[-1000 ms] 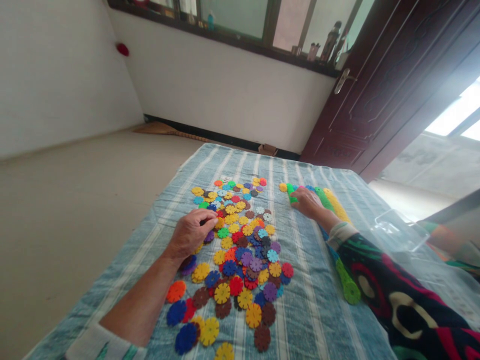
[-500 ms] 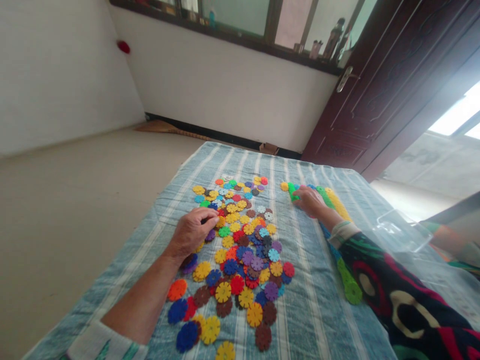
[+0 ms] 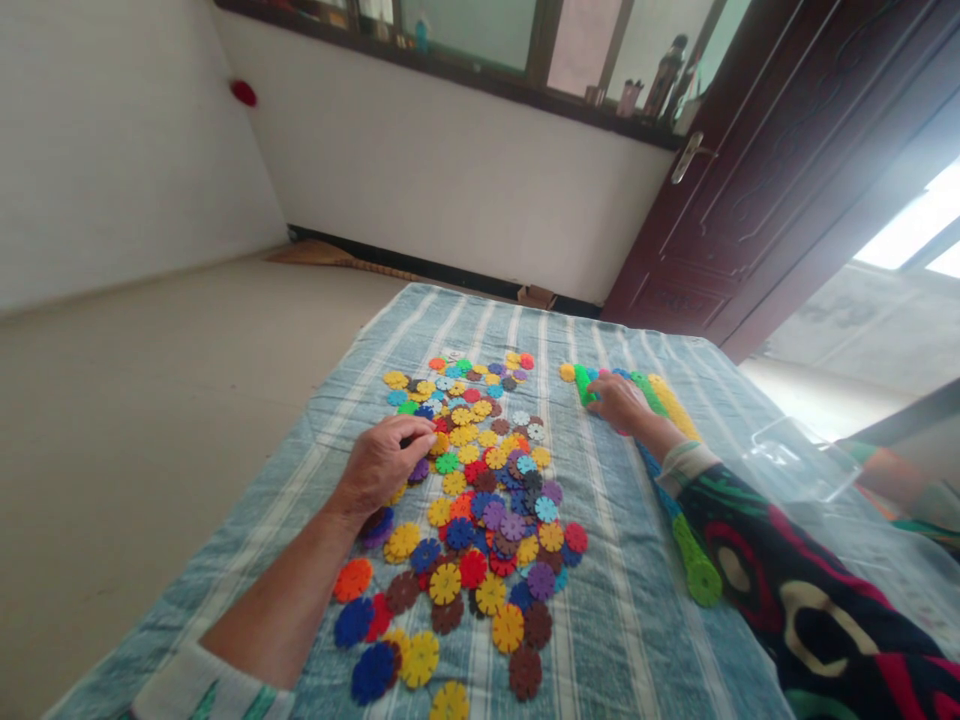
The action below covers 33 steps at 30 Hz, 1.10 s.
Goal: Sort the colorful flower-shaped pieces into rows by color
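Observation:
Many round notched plastic discs [image 3: 474,568] in mixed colours lie loose and overlapping on the striped cloth. At the left edge of this spread is my left hand [image 3: 384,455], thumb and fingers pinched together beside a yellow disc [image 3: 439,443]; whatever they hold is hidden. My right hand [image 3: 622,402] reaches to the far right side, its curled fingers against a stack of green discs [image 3: 583,384]. A yellow disc [image 3: 568,372] sits just left of that stack. Behind the hand lie rows of discs, one green [image 3: 649,394] and one yellow [image 3: 673,408].
A green and blue row of discs [image 3: 697,565] lies beside my right sleeve. Further right stands a clear plastic box [image 3: 802,460]. The striped tablecloth [image 3: 480,318] ends at the far edge before a wall. A dark red door [image 3: 720,200] is at the right.
Both hands keep practically the same pose and place. The whole view has shifted very slightly; no disc has visibly moved.

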{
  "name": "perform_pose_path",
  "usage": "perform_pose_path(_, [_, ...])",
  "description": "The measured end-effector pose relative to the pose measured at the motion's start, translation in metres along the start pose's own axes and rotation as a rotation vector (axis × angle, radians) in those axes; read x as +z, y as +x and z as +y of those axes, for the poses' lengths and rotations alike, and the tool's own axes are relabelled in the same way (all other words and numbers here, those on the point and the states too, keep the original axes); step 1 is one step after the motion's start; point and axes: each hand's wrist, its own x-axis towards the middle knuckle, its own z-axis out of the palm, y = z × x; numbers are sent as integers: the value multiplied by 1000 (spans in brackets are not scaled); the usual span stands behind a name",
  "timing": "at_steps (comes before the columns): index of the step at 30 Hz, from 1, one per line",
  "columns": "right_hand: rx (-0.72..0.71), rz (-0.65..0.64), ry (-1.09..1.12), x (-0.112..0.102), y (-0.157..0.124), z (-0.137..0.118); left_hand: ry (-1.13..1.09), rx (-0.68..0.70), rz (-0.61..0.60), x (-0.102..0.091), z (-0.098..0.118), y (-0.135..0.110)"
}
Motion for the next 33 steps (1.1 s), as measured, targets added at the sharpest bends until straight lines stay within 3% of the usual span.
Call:
perform_pose_path(9, [-8, 35, 48, -8, -3, -2, 3, -2, -9, 0, 0, 1])
perform_pose_path(18, [-37, 145, 147, -34, -20, -10, 5, 1, -11, 0, 0, 1])
perform_pose_path(22, [-57, 184, 185, -43, -47, -22, 3, 1, -11, -1, 0, 2])
perform_pose_path(24, [-133, 193, 259, -42, -69, -35, 4, 8, -12, -1, 0, 2])
perform_pose_path(28, [-378, 189, 404, -25, -117, -67, 6, 30, -12, -1, -2, 2])
perform_pose_path(33, [-408, 208, 468, 0, -160, -92, 21, 48, -15, 0, -2, 0])
